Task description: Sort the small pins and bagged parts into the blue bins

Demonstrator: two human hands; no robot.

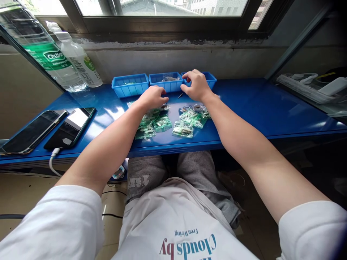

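Left end of worktop (108, 103): two phones (71, 129) lie flat, white cable (55, 152) plugged into one. Green-labelled bottle (52, 54) stands beside smaller bottle (81, 61). Window (184, 8) behind.

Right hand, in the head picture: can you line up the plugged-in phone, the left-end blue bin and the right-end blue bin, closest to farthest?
1. Right-end blue bin: partly hidden by the right hand.
2. Left-end blue bin: same row, over to the left.
3. Plugged-in phone: farthest left of these.

A: Where's the light from?
B: Daylight through the window (162, 8), kinda blown out. Glossy blue tabletop (244, 99) has white glare.
A: Edges?
B: Wide-angle stretch, top right corner's basically black.
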